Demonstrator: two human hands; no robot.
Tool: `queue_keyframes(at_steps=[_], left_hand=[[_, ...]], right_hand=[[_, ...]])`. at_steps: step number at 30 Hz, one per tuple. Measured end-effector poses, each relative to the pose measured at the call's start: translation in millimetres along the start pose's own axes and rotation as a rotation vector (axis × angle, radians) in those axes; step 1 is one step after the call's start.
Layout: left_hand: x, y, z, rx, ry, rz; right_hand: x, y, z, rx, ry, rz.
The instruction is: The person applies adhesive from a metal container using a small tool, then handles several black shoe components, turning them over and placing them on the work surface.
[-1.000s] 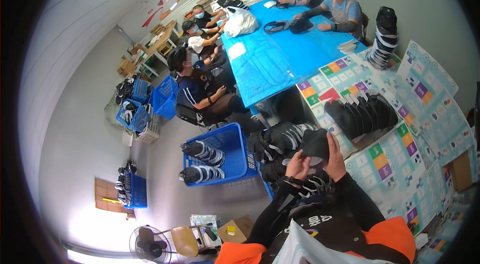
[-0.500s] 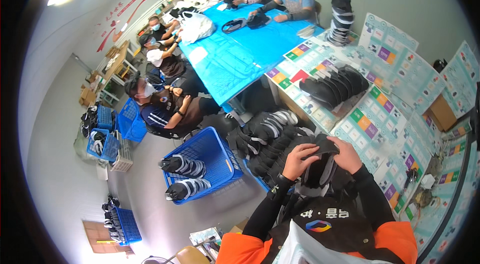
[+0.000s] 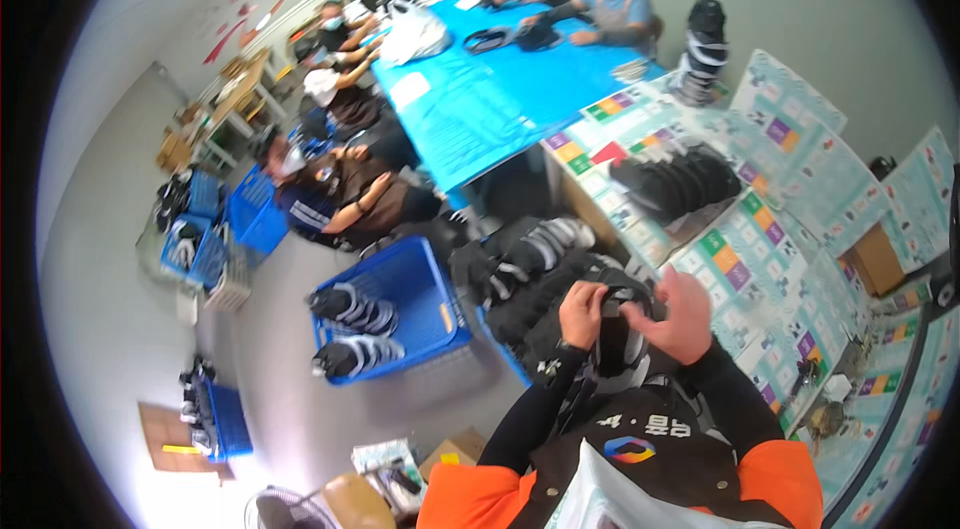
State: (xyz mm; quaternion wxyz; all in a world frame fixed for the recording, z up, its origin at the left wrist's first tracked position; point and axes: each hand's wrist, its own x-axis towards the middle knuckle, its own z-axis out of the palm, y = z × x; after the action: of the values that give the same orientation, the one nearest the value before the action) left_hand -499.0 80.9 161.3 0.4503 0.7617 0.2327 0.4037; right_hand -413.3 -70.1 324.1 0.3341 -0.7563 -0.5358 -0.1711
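In front of my body is a black fabric piece with a pale grey inner side (image 3: 618, 349), which looks like a shoe upper. My left hand (image 3: 580, 316) pinches its top edge. Beside it, my right hand (image 3: 682, 317) is slightly blurred, fingers raised and apart, thumb pointing toward the piece. Just beyond my hands lies a heap of similar black uppers (image 3: 540, 274), partly hidden by my left hand. A row of nested black uppers (image 3: 680, 179) rests on the sheet-covered bench (image 3: 715, 274) to my right.
On the floor at left stands a blue crate (image 3: 415, 274) with two stacks of uppers. A tall stack of uppers (image 3: 700, 54) rises at the bench's far end. Several people sit around the blue-covered table (image 3: 500, 109). Nearest on the left is a seated person (image 3: 335, 194).
My right hand has come off the upper's edge and lifted, its fingers spreading. The left hand keeps its pinch. The upper has tilted, and the whole view has shifted slightly.
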Motion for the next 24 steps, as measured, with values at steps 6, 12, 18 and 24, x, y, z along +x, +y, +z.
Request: queue_keyframes(at_steps=[6, 12, 18, 24], left_hand=[[10.4, 4.9, -20.5, -0.015, 0.138, -0.036], [27.5, 20.7, -19.5, -0.039, 0.195, -0.051], [20.0, 20.2, -0.4, -0.157, 0.100, -0.172], [35.7, 6.9, -5.4, -0.738, -0.402, -0.688]], right_hand=[[23.1, 70.9, 34.9, 0.074, -0.659, 0.264], [-4.2, 74.2, 64.3, 0.637, -0.298, 0.377], [-31.6, 92.4, 81.1, 0.676, -0.143, 0.593], [-42.7, 123.5, 80.2, 0.889, -0.299, 0.719]])
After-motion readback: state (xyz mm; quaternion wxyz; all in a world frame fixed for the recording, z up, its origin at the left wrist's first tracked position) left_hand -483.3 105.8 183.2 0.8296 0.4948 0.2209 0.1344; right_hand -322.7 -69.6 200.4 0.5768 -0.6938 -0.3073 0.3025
